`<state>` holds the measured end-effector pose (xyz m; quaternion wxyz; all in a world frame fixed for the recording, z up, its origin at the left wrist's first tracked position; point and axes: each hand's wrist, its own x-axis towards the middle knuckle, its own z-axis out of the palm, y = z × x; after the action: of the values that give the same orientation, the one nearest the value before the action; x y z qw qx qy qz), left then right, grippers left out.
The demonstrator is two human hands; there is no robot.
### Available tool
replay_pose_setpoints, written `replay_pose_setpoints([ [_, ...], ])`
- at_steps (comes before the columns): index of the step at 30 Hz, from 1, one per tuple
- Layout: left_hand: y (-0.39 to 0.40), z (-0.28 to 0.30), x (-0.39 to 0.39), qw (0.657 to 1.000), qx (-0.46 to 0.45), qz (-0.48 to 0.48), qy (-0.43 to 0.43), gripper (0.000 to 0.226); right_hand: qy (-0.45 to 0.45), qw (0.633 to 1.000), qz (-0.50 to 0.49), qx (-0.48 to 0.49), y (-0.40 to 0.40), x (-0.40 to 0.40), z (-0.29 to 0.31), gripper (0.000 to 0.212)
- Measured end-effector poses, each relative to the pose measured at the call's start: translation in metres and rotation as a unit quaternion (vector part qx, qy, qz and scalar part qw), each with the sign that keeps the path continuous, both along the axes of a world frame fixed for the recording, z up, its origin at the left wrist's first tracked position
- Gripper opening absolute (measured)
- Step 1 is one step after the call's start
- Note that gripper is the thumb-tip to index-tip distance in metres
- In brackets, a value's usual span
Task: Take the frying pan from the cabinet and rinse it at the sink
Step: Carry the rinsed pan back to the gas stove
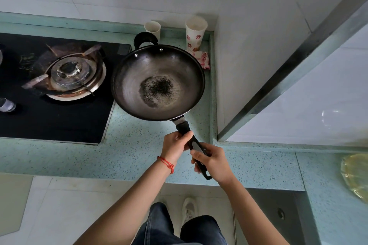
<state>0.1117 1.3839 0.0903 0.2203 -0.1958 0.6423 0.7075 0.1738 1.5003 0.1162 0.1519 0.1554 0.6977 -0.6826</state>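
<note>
A dark round frying pan (158, 82) with a black patch of burnt residue in its bottom is held above the pale green countertop (127, 157), to the right of the gas burner. It has a small loop handle at the far rim and a long black handle pointing toward me. My left hand (176, 145) grips the long handle near the pan. My right hand (212, 160) grips the same handle closer to its end. No sink or cabinet shows in this view.
A black gas hob with a rusty burner (68, 77) fills the left. Two paper cups (196, 33) and a folded cloth (202, 58) stand in the back corner. A white tiled wall rises at right. A yellowish object (356, 175) lies at the right edge.
</note>
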Motion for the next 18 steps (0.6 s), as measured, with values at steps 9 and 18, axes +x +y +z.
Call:
replay_pose_setpoints([
  [9,0.024,0.008,-0.006,1.0,0.004,0.016,-0.006,0.021,-0.003,1.0,-0.014,0.021,0.025,-0.008,0.006,0.007],
  [18,0.02,0.006,-0.006,1.0,-0.015,-0.022,-0.005,0.025,0.009,0.996,-0.019,0.092,0.021,-0.004,0.007,0.012],
])
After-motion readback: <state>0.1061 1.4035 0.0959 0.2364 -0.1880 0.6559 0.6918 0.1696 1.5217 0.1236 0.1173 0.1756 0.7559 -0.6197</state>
